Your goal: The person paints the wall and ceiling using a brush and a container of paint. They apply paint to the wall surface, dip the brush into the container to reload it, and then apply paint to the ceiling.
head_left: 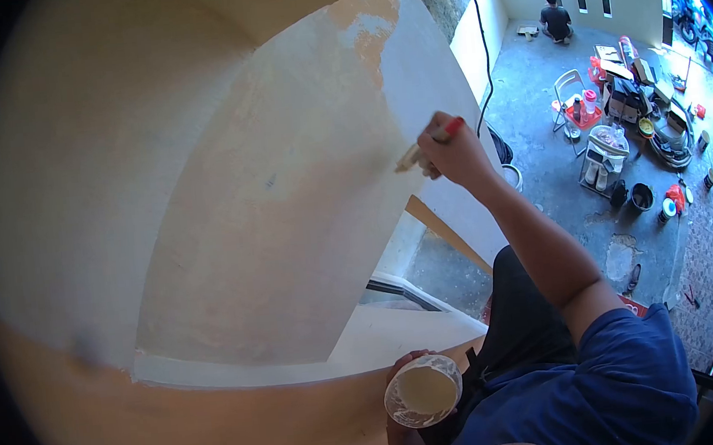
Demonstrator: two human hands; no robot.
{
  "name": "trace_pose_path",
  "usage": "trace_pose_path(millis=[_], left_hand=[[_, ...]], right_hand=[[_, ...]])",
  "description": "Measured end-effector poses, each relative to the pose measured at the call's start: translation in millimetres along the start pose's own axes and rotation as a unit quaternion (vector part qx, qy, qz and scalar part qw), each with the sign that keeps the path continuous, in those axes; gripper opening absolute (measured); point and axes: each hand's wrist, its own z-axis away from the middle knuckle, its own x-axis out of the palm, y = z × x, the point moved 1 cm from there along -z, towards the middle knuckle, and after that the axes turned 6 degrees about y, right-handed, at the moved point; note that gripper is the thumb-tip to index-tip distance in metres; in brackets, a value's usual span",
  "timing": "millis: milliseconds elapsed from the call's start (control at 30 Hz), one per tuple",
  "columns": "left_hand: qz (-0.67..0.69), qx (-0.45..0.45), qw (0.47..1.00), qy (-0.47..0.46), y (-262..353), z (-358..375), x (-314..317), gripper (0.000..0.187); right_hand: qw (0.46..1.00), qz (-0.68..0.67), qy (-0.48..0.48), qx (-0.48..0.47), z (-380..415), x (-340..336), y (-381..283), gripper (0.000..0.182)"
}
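Observation:
My right hand (449, 148) is closed round a paintbrush (407, 160), its red handle end showing past the fingers. The pale bristles are at the wall panel (285, 186), near its right edge; whether they touch it I cannot tell. That panel is off-white and greyish, with bare tan patches near the top. Low in the view, my left hand (409, 360) holds a round tub (423, 391) of cream-coloured paint, its rim smeared with paint. Most of the left fingers are hidden behind the tub.
Far below on the grey floor, a person (556, 18) sits by the far wall. A folding chair (567, 90), a black bucket (641, 197), boxes and several cans stand at the right. A black cable (486, 50) hangs beside the panel.

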Motion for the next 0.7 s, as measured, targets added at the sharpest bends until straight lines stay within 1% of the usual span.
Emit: trace_pose_path(millis=[33,100,167,233,267,333,367,433,467,500,567,633,667,700], left_hand=[[-0.006,0.003,1.000,-0.009,-1,-2,-2,0.113],[-0.010,0.003,1.000,-0.019,-2,-3,0,0.113],[-0.004,0.024,1.000,-0.016,-1,-4,1,0.113],[-0.012,0.028,0.999,-0.013,5,0,-3,0.112],[-0.016,0.030,0.999,-0.014,4,0,-3,0.112],[-0.007,0.024,1.000,-0.012,1,1,-4,0.112],[0.003,0.018,1.000,-0.012,-1,1,-4,0.113],[0.014,0.012,1.000,-0.009,-5,1,-3,0.113],[0.021,0.001,1.000,-0.006,2,5,-5,0.113],[0.021,0.001,1.000,-0.005,2,3,-5,0.113],[0.032,0.012,0.999,-0.010,2,-2,-4,0.113],[0.046,0.008,0.999,-0.005,3,-5,-3,0.113],[0.060,0.002,0.998,0.001,3,-6,-2,0.113],[0.061,0.003,0.998,0.002,10,-7,-6,0.113]], right_hand=[[1.000,0.001,0.002,0.003,-7,4,-3,0.017],[0.998,-0.032,0.006,-0.061,-27,25,-15,0.019],[0.993,-0.046,0.033,-0.106,-39,43,-54,0.018],[0.982,0.030,0.095,-0.162,-51,60,-94,0.018],[0.982,0.030,0.092,-0.162,-66,62,-102,0.018],[0.980,-0.126,0.062,-0.137,-88,64,-114,0.017],[0.980,-0.124,0.061,-0.140,-91,63,-118,0.017],[0.932,-0.326,0.044,-0.155,-93,56,-130,0.017],[0.909,-0.374,0.015,-0.183,-89,55,-139,0.016],[0.909,-0.375,0.014,-0.183,-90,57,-136,0.016],[0.879,-0.418,0.005,-0.227,-89,64,-120,0.016],[0.911,-0.339,-0.032,-0.232,-85,72,-85,0.017],[0.929,-0.297,-0.018,-0.219,-74,72,-68,0.018],[0.936,-0.275,-0.015,-0.218,-60,73,-58,0.017]])
